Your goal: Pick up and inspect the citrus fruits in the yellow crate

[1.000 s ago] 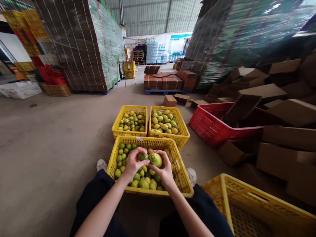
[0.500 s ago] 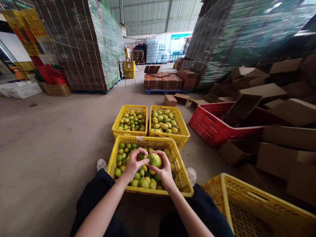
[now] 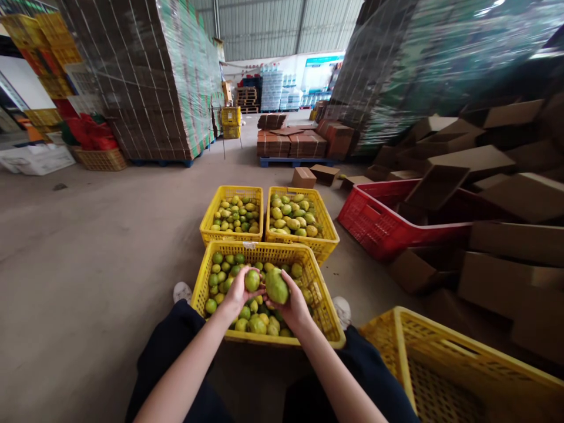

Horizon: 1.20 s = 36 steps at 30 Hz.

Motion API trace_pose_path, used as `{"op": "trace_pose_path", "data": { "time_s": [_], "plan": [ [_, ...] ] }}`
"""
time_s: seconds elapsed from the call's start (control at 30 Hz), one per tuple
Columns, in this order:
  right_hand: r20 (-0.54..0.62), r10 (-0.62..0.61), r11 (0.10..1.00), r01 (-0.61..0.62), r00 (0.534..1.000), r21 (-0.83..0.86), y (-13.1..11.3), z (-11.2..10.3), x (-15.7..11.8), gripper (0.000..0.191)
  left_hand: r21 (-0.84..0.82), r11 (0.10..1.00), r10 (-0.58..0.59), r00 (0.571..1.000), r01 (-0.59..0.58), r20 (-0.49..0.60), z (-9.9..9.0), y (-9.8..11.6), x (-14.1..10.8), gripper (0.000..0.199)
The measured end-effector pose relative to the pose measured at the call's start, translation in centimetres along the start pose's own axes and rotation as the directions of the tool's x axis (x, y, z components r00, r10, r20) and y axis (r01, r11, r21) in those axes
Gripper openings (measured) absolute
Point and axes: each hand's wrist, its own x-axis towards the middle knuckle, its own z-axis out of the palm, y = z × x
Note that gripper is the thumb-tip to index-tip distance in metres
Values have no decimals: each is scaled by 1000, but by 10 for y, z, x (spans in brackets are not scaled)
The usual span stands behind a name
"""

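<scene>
My left hand [image 3: 238, 292] is closed around a small, round green lemon [image 3: 252, 281]. In my right hand [image 3: 295, 301] lies a much larger, oblong green lemon [image 3: 277, 286], with the fingers curled under and around it. Both hands are close together above the near yellow crate [image 3: 324, 296]. That crate holds many loose green and yellow lemons [image 3: 257, 325], partly hidden by my hands and forearms.
Two more yellow crates, the back left one [image 3: 203, 226] and the back right one [image 3: 330, 232], hold yellower lemons. A yellow crate [image 3: 399, 346] stands at my lower right. Beyond it are a red crate [image 3: 368, 220] and piled cardboard boxes [image 3: 497, 288].
Both lemons have turned in my hands. The left one now shows its round face, and the right one stands more upright, with more of its side visible. The crates have not moved.
</scene>
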Motion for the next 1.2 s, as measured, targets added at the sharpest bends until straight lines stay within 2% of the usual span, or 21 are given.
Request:
{"op": "trace_pose_path", "data": {
  "time_s": [0.07, 0.17, 0.3, 0.47, 0.63, 1.03, 1.2],
  "plan": [
    [-27, 77, 997, -77, 997, 25, -4, -1, 0, 26, -101, 992, -69, 998, 69, 8, 0, -1, 4, 20],
    [-19, 100, 991, -98, 995, 88, -10, -1, -2, 27, -248, 962, -125, 992, 119, -12, 0, -1, 8, 20],
    [-30, 121, 984, -116, 992, 134, -12, 1, -3, 27, -322, 923, -226, 974, 211, -10, -1, -2, 12, 25],
    [-10, 156, 979, -154, 988, 134, -10, 1, -2, 29, -307, 911, -288, 958, 276, 8, -3, -3, 13, 34],
    [-12, 174, 980, -172, 985, 96, -7, -3, 0, 29, -283, 913, -296, 954, 294, 39, -5, -3, 13, 37],
    [28, 187, 979, -189, 982, 79, -3, -6, 3, 21, -209, 938, -275, 961, 276, 37, -7, -7, 18, 27],
    [49, 197, 978, -200, 979, 61, -3, -6, 4, 25, -175, 947, -266, 963, 271, 51, -7, -8, 18, 21]
  ]
}}
